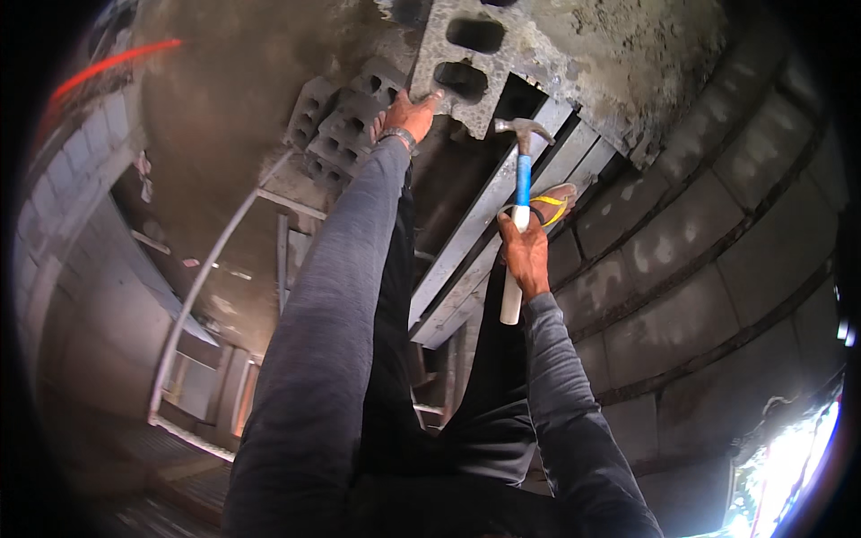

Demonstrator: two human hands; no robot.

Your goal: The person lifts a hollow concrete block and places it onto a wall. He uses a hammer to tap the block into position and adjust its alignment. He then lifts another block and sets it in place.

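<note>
A claw hammer point(523, 170) with a blue and white handle is in my right hand point(527, 254), fingers wrapped round the lower grip and its head pointing up and away from me. My left hand point(411, 117) reaches forward and grips the near left edge of a grey hollow concrete block point(491, 65). The block's openings face me, and its near end looks rough and broken. Between the hammer head and the block's near corner there is a small gap. Part of the left fingers is hidden behind the block's edge.
More hollow blocks point(345, 134) are stacked left of my left hand. Long planks point(484, 220) slope beneath me, with a sandalled foot point(556, 204) beside them. A block wall point(691, 242) rises on the right. A curved pale pole point(202, 278) stands at the left, above a drop.
</note>
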